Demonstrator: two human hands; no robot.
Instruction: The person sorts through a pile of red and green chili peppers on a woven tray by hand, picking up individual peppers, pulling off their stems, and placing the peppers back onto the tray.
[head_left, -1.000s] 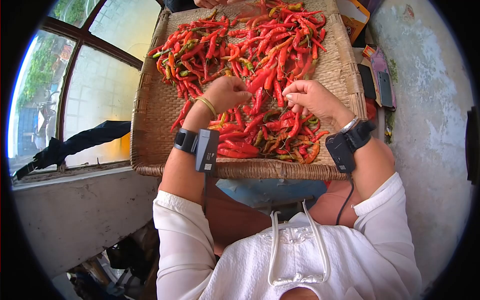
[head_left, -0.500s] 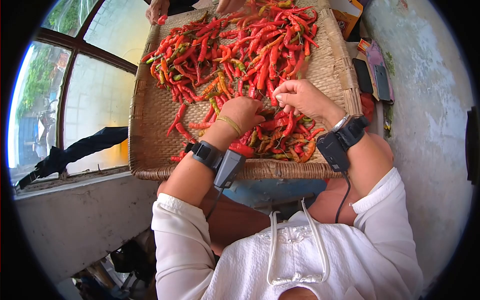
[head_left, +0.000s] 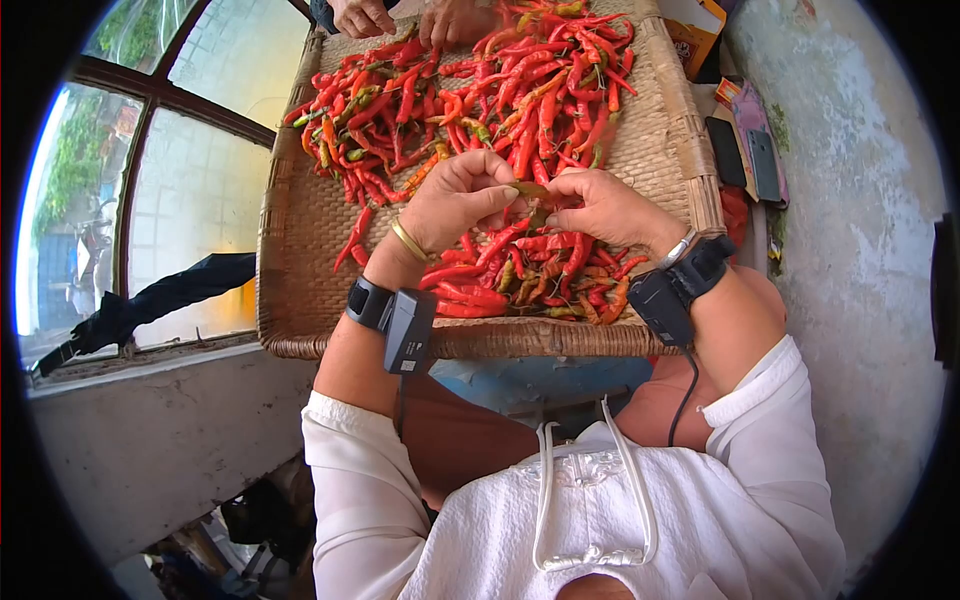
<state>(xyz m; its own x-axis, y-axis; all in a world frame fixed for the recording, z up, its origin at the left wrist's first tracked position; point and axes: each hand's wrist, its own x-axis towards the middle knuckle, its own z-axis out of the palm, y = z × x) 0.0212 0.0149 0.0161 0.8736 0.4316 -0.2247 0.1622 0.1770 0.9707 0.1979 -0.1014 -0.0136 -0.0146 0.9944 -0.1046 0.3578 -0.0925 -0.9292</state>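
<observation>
My left hand (head_left: 462, 203) pinches a dull green-brown chili pepper (head_left: 528, 188) between thumb and fingertips, above the near part of the heap. Opposite it, my right hand (head_left: 608, 210) has thumb and fingers closed at the other end of the same pepper. Red chili peppers (head_left: 540, 90) are piled over the far part of a woven basket tray (head_left: 665, 130). Under and in front of my hands lies a nearer pile of red peppers (head_left: 475, 295), some of them orange or brownish.
Another person's hands (head_left: 362, 16) reach over the tray's far edge. Two phones (head_left: 763, 165) lie to the right, beside a wall (head_left: 850, 200). A folded black umbrella (head_left: 165, 300) rests at the window on the left. Blue material (head_left: 540, 385) shows beneath the tray.
My left hand has lifted and turned from the peppers, and now a green-brown chili pepper shows between both hands. The other person's hands have moved inward over the tray.
</observation>
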